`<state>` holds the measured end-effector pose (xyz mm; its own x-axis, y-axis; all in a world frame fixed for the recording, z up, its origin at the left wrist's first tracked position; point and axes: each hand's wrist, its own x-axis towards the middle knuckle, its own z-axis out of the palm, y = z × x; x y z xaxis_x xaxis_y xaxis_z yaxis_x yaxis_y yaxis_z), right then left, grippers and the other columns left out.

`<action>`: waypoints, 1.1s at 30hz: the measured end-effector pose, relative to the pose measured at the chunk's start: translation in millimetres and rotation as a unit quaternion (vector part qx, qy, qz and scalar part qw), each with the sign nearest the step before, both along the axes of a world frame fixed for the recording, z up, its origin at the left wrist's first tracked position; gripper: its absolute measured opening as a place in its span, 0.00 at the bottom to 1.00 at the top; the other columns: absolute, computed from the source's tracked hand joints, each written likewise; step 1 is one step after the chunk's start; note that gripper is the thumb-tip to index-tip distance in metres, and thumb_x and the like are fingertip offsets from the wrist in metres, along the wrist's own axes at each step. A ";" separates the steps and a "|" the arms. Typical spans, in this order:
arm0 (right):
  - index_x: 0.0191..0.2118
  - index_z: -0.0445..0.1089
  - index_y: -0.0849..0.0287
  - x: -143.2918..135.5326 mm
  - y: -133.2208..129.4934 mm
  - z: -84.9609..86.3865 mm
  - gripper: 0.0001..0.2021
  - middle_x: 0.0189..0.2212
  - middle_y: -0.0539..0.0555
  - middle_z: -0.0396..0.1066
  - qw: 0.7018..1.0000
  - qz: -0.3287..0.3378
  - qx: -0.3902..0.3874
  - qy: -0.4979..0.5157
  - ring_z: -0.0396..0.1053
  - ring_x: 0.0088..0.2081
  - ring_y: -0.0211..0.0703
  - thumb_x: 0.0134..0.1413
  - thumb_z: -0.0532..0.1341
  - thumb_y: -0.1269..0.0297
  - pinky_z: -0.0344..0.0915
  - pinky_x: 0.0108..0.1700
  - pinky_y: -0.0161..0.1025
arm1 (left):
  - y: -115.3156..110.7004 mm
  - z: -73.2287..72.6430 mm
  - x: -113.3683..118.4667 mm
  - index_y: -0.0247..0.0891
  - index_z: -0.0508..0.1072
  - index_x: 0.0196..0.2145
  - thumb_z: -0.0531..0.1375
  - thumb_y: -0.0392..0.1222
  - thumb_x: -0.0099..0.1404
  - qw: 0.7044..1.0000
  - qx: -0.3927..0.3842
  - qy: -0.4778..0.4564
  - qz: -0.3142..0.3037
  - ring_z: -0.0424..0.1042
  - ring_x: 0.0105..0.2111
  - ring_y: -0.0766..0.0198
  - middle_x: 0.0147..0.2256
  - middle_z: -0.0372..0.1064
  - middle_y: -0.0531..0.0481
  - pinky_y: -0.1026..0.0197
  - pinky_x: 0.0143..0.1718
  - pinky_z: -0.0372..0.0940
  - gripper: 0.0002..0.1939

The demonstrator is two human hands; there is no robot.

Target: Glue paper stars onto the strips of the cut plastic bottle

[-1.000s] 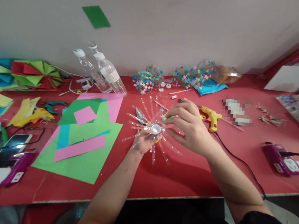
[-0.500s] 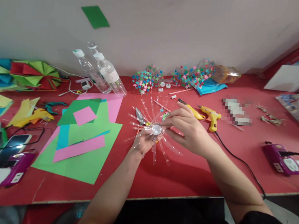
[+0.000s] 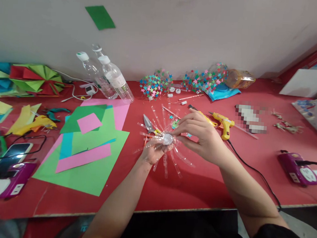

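A clear plastic bottle piece (image 3: 168, 139), cut into thin strips that fan out all around, is held above the table with its round centre toward me. My left hand (image 3: 154, 153) is closed around its underside and left edge. On the other side, my right hand (image 3: 202, 137) has its bent fingers at the strips near the centre, pinching there; the fingertips are partly hidden. Scissors (image 3: 148, 123) lie just behind the strips, partly covered. Small star stickers (image 3: 175, 124) lie on the table beyond the right fingers.
A yellow glue gun (image 3: 223, 124) lies right, its cord running forward. Coloured paper sheets (image 3: 86, 177) spread left, with plastic bottles (image 3: 117, 80) behind. Star-covered clear balls (image 3: 151, 86) stand near the wall. Purple power sockets (image 3: 298, 170) sit at both sides.
The cut bottle piece has shifted slightly right and turned a little in my left hand. My right fingers have curled in somewhat, the raised forefinger coming lower.
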<state>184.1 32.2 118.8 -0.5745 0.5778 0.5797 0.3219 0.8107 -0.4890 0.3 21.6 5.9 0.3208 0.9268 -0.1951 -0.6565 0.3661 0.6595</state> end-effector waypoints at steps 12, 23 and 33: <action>0.37 0.74 0.55 -0.5 2.0 -5.7 0.06 0.32 0.51 0.74 1.000 -0.008 -0.002 -0.022 0.67 0.40 0.43 0.61 0.59 0.68 0.62 0.50 0.47 | 1.9 1.2 -1.2 0.32 0.72 0.27 0.64 0.39 0.46 1.000 -0.015 0.011 0.002 0.64 0.21 0.66 0.20 0.65 0.51 0.64 0.20 0.54 0.10; 0.33 0.75 0.52 4.1 5.5 -2.9 0.07 0.32 0.50 0.73 0.999 -0.035 0.030 -0.030 0.66 0.41 0.43 0.61 0.60 0.64 0.57 0.57 0.50 | 0.9 -4.0 2.8 0.31 0.73 0.24 0.63 0.36 0.47 1.000 -0.017 -0.012 0.015 0.64 0.21 0.67 0.23 0.70 0.47 0.64 0.24 0.58 0.05; 0.42 0.73 0.54 7.2 8.1 -3.7 0.07 0.32 0.49 0.74 0.999 -0.031 0.009 -0.040 0.66 0.40 0.42 0.60 0.60 0.68 0.58 0.57 0.49 | 0.5 -4.6 2.0 0.29 0.74 0.29 0.62 0.35 0.47 0.998 -0.029 -0.053 0.006 0.63 0.22 0.68 0.26 0.73 0.43 0.63 0.25 0.58 0.10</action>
<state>191.3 40.3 115.1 -0.5828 0.6044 0.5431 0.4099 0.7958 -0.4458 2.3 22.1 1.3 0.3320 0.9186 -0.2142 -0.7262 0.3939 0.5635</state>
